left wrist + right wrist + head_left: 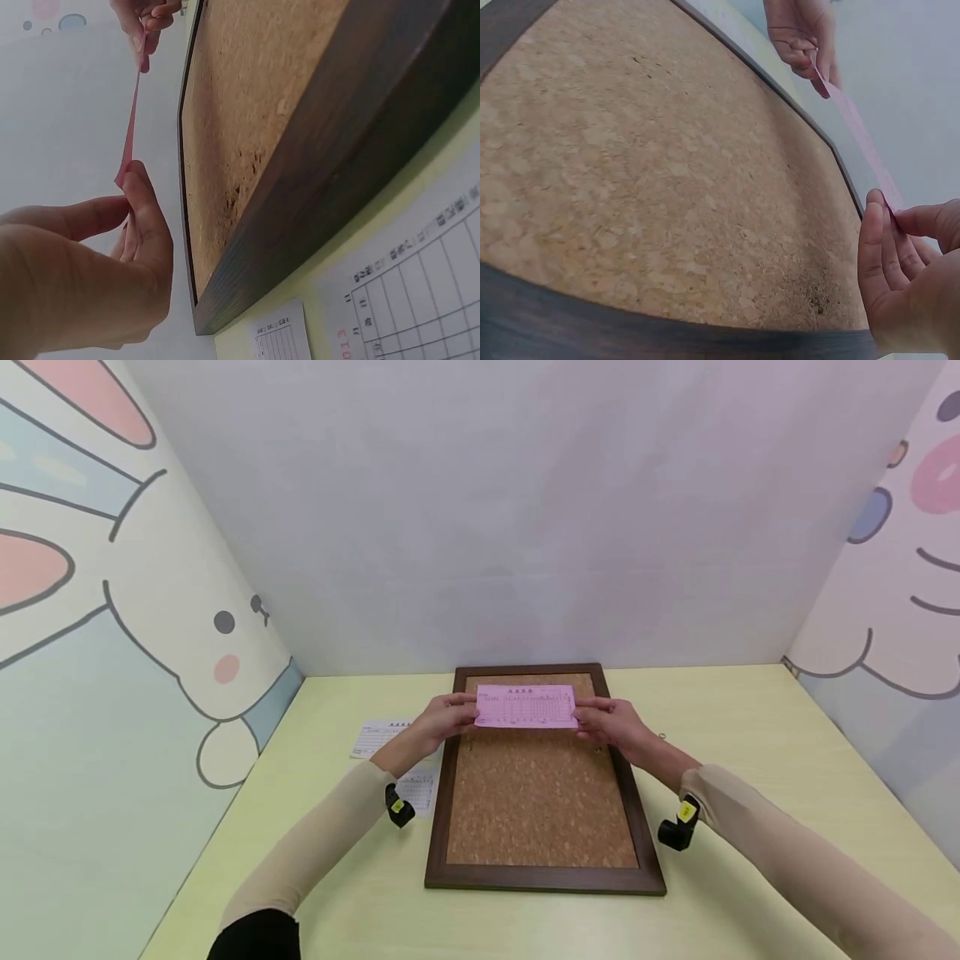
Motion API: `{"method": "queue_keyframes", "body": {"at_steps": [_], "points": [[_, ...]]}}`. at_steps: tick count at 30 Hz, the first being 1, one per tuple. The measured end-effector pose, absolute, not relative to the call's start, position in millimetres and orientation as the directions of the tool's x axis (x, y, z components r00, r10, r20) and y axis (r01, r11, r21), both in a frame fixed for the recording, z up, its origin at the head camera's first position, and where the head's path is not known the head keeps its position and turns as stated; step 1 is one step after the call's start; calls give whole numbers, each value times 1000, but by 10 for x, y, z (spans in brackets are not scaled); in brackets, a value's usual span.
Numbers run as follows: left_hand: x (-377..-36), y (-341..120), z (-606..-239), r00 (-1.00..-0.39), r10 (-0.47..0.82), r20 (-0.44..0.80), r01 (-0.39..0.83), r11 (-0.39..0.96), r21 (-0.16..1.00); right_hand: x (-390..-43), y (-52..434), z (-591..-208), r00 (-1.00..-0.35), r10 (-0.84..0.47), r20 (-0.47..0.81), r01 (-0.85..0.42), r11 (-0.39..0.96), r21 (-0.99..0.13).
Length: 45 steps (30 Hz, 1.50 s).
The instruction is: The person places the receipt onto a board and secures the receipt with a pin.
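A pink printed slip [527,707] is held stretched flat above the far end of a cork board [536,793] in a dark wooden frame. My left hand [448,716] pinches the slip's left edge and my right hand [609,721] pinches its right edge. In the left wrist view the slip [130,127] shows edge-on, clear of the cork [247,112], between my left hand [124,225] and the right hand [146,22]. In the right wrist view the slip [859,135] runs from my right hand [900,262] to the left hand [802,37].
White printed forms [382,737] lie on the yellow-green table [750,752] left of the board, one partly under my left forearm. Walls with cartoon figures close the table on the left, back and right.
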State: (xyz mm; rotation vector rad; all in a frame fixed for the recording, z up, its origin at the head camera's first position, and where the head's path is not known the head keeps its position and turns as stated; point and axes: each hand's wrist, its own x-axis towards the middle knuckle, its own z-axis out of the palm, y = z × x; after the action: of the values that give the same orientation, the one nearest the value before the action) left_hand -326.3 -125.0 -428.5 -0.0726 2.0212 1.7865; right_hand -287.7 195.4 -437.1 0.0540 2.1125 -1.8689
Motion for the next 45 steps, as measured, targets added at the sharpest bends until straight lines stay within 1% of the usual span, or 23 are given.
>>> {"method": "queue_keyframes", "body": {"at_steps": [6,15,23,30,38,45], "points": [[-3430,-1207,-4333,-916,208,-343,-309,178,934,-3035,1910,-4402,-943,-136,-304,289,121,-950],[-3595,-1161,-4385,-941,108,-320,-291,224,930,-3198,1844,-4424,-947,-132,-292,274,138,-952],[-3665,-1133,-4403,-946,119,-300,-260,273,926,-3343,1847,-4456,-945,-107,-308,301,78,-950],[-3740,-1101,-4465,-943,138,-303,-259,269,928,-3390,1828,-4488,-941,-92,-327,320,85,-944],[-3762,-1035,-4448,-944,147,-295,-216,399,891,-3433,1760,-4464,-937,-77,-341,331,121,-936],[-3785,-1001,-4422,-950,175,-257,-150,468,871,-3444,1689,-4403,-942,-60,-330,316,164,-934]]}}
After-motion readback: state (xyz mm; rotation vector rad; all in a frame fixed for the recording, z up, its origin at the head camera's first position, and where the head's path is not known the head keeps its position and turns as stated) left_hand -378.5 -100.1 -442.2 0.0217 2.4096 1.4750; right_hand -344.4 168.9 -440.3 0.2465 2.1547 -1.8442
